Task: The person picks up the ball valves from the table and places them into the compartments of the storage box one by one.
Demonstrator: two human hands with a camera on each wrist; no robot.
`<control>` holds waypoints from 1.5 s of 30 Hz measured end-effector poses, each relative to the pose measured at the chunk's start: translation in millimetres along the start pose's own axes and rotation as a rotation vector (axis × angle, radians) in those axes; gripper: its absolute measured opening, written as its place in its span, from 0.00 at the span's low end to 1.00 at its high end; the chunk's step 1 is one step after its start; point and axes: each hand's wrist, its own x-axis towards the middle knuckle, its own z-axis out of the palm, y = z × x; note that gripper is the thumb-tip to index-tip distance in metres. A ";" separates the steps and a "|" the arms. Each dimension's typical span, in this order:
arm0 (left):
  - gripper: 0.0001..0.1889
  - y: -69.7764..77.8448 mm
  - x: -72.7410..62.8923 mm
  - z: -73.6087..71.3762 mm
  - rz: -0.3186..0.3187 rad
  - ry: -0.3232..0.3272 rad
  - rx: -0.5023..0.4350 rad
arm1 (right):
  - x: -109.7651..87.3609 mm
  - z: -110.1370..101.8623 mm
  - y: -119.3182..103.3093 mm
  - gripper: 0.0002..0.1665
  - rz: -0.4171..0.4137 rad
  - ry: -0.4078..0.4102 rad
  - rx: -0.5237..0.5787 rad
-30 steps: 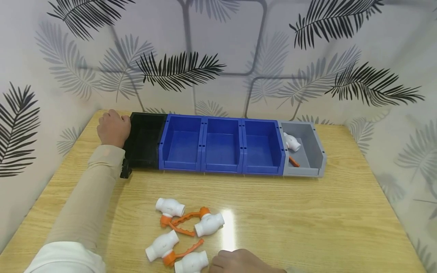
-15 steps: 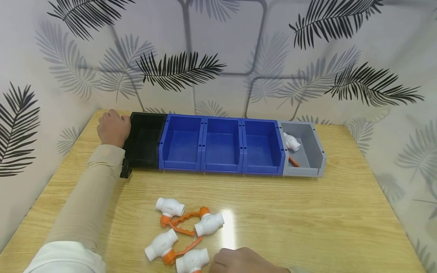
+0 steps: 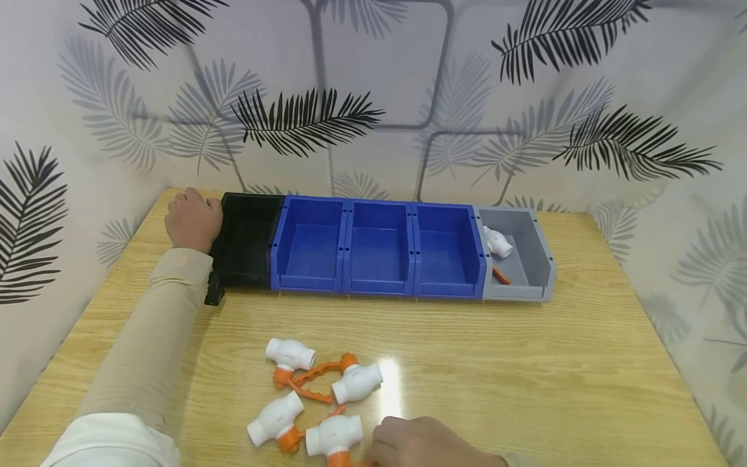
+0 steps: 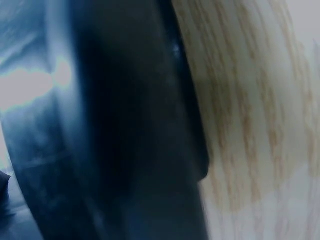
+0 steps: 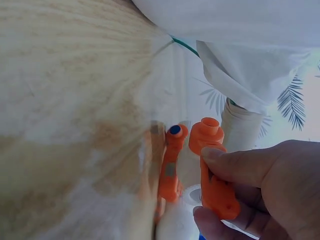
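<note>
Valve (image 3: 334, 434) at the lower frame edge pinched by its orange handle (image 5: 218, 197) in the right grip (image 3: 417, 442), thumb on one side, fingertips opposite. Seen from the head, white body just left of the knuckles, orange neck (image 3: 338, 460) cut off below, most of the handle lost behind the fingers. Just behind, neighbouring valve (image 3: 275, 418), its lever partly covered. From the right wrist, second orange handle (image 5: 171, 167) just beside the held one; white ring (image 5: 193, 194) between, owner unclear. Left grip (image 3: 194, 220) at the black bin (image 3: 248, 240), along its left side, fingers hidden: impossible to tell whether curled round or resting. From the left wrist, only blurred dark plastic and worktop (image 4: 260, 125).
</note>
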 end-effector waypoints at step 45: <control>0.18 6.5 -5.7 -7.9 0.008 0.023 -0.007 | -40.6 -51.2 80.7 0.08 0.483 0.427 -0.090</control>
